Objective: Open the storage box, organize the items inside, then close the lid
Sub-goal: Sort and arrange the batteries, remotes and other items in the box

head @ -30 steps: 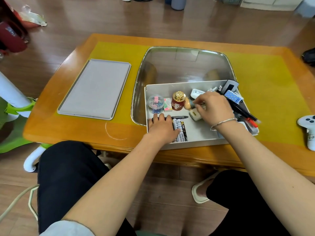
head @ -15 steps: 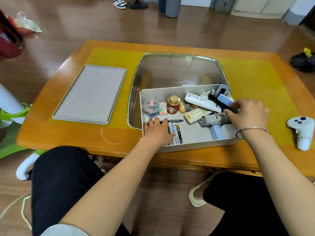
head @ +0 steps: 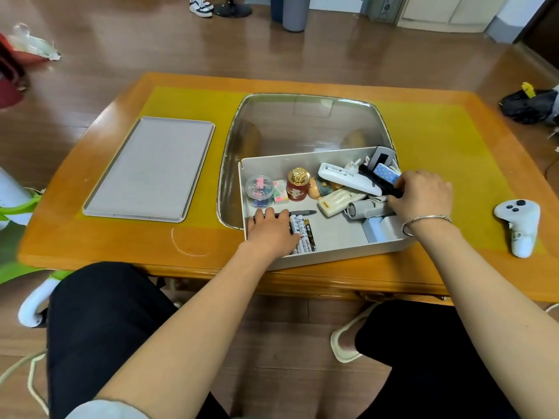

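The white storage box stands open at the table's near edge. Its grey lid lies flat to the left. My left hand rests palm down on batteries and a black pen in the box's near left corner. My right hand is at the box's right end, fingers closed on a black stick-like item in a pile with a white remote. Along the back wall sit a clear clip jar, a red bottle with a gold cap and a small figurine.
A white game controller lies on the yellow mat right of the box. A glass inset fills the table centre behind the box. A black bag and shoes are on the floor beyond. My knees sit under the table edge.
My right hand moved from the box's middle to its right end and closed on the black item. The left hand stayed on the batteries. The camera view tilted upward.
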### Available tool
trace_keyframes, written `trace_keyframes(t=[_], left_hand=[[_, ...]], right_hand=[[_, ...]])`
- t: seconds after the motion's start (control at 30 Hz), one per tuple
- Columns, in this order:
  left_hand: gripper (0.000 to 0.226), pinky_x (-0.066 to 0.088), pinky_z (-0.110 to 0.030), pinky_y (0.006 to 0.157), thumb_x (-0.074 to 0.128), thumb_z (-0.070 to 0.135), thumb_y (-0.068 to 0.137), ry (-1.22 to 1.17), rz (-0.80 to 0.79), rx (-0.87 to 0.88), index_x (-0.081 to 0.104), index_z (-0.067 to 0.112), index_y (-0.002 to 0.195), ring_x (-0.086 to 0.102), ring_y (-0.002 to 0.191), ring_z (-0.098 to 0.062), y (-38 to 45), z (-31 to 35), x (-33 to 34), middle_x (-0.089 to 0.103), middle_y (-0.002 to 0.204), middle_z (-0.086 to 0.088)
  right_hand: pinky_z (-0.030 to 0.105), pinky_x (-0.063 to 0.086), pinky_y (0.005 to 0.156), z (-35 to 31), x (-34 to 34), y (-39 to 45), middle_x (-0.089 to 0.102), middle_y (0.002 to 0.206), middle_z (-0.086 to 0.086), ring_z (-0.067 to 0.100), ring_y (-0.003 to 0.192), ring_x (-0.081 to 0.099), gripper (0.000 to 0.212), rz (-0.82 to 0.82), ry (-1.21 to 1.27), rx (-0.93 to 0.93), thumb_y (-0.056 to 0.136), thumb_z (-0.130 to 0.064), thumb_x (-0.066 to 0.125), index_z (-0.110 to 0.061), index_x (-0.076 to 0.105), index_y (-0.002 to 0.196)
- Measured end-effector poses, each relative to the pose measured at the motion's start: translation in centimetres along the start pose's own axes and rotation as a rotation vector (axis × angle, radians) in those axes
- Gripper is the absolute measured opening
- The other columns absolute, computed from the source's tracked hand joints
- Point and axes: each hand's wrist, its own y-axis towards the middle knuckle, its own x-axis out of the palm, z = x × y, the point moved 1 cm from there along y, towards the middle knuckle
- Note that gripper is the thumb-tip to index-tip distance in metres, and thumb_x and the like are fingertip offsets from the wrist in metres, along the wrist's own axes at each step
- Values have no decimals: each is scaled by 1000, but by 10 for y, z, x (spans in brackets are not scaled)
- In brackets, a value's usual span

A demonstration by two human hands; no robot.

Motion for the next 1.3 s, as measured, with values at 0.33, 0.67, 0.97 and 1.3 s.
trace_keyframes(t=[0.33,0.67,0.97,1.3], left_hand=[[68,13,-52,116,45,51,95,-6,17,5,19,20,150,13,144,-36,2,-1,2,20,156,-13],[36,31,-36,94,47,36,98,-184,611,430,50,21,131,43,115,-21,-16,25,-25,53,126,-1],[19,35,-35,82,42,25,101,-159,415,358,57,16,109,49,100,-21,-11,14,-14,61,111,-3],[32,43,-36,87,53,-2,91,-117,238,310,52,15,118,49,108,-24,-12,1,-10,51,122,-8]], right_hand=[[38,45,73,10,-2,-2,68,91,11,33,88,60,15,148,270,-70,80,-25,70,-12,69,88],[34,47,76,-27,-8,-34,67,83,4,25,83,62,16,-49,450,-516,72,-18,79,-15,74,86],[40,46,81,16,-8,-25,65,97,11,30,94,57,28,103,383,-123,77,-32,74,-14,70,97],[32,42,64,24,1,-16,68,94,14,36,89,60,16,-79,268,151,74,-31,72,-20,69,84]])
